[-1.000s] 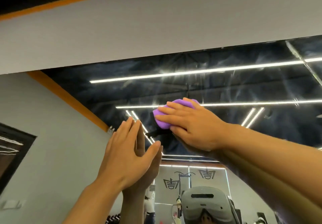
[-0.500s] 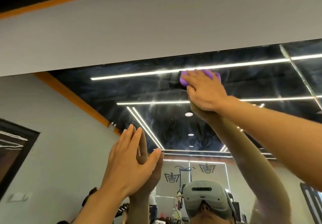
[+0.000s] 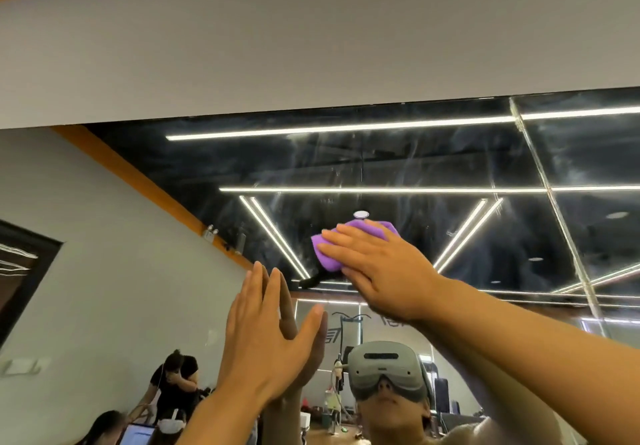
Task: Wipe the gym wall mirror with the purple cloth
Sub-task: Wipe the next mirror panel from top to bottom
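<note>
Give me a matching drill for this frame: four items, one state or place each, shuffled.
Items:
1. cloth
2. left hand
3. right hand
4. mirror

States:
A. flat, fingers straight, bare palm on the glass
B. streaked, reflects ceiling light strips
C. purple, pinned against the glass
D. presses the cloth, fingers spread over it

Pairs: 1-C, 2-A, 3-D, 4-B

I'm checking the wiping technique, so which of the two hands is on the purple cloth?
The right hand, fingers flat, presses the purple cloth to the mirror; the left hand rests bare on the glass.
</note>
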